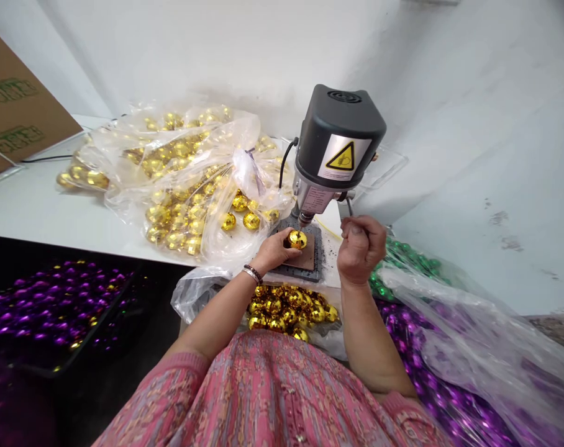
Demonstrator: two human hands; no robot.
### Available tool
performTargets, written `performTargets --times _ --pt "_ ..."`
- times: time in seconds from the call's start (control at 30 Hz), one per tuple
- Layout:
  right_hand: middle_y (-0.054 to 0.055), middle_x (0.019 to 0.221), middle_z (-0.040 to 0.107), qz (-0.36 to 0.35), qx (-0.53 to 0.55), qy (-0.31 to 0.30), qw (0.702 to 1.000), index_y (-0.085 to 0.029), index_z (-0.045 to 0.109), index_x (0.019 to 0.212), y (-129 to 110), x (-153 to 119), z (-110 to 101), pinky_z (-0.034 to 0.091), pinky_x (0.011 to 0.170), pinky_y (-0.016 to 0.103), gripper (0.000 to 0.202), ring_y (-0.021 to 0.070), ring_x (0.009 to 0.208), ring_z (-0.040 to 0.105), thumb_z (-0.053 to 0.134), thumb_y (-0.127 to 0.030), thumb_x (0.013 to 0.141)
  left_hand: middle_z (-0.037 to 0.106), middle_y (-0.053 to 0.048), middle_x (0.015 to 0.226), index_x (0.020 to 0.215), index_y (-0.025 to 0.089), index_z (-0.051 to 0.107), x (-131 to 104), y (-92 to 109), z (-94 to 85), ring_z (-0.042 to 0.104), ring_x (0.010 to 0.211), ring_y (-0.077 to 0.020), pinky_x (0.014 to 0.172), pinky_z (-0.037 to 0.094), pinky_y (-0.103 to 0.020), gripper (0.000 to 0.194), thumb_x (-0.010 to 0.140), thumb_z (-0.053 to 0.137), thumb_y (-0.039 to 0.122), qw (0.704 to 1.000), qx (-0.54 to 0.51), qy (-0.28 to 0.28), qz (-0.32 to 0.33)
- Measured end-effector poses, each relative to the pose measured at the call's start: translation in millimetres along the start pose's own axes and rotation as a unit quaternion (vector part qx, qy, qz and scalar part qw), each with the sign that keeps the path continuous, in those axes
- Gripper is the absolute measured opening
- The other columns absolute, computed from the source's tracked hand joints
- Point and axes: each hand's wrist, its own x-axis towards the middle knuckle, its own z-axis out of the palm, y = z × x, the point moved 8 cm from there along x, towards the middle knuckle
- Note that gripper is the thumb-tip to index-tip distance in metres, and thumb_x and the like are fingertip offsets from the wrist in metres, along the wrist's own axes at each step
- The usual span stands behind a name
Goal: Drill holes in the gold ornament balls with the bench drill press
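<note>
A small bench drill press [340, 136] with a dark grey motor housing and a yellow warning label stands on the white table. Under its chuck, my left hand [278, 249] grips a shiny gold ball [297, 239] on a brown pad [307, 256] over the dark base plate. The drill tip is at the top of the ball; whether it has entered cannot be made out. My right hand [360, 245] is closed around the end of the drill's feed lever [350, 206], to the right of the machine.
Clear bags of gold balls [174, 217] cover the white table [12, 214] at left. An open bag of gold balls [286, 308] sits before my body. Purple balls [53, 304] lie low left; green balls [415, 261] and bagged purple balls [431, 366] are at right. A cardboard box [21, 105] stands far left.
</note>
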Motion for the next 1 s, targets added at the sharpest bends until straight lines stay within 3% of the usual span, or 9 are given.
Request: performTargets --times 0.37,1.0 --pt "-0.001 0.076 0.062 -0.011 -0.023 -0.026 0.999 -0.02 0.067 0.099 -7.1 4.6 -2.4 0.048 0.066 0.024 0.018 0.0071 0.065 0.057 0.053 -0.031 0.095 0.077 -0.005 0.115 0.132 0.02 0.067 2.1 -1.6 1.2 0.07 0.107 -0.026 0.099 0.053 -0.033 0.06 0.075 0.081 0.029 1.0 0.003 0.001 0.011" --pt "0.0 0.088 0.066 -0.047 -0.023 -0.005 0.999 -0.021 0.065 0.099 11.7 -13.5 -5.2 0.055 0.073 0.028 0.013 0.0099 0.074 0.064 0.055 -0.025 0.092 0.077 -0.001 0.105 0.129 0.02 0.067 1.6 -3.3 2.6 0.07 0.098 -0.0226 0.09 0.053 -0.028 0.056 0.075 0.08 0.031 1.0 0.003 0.004 0.003"
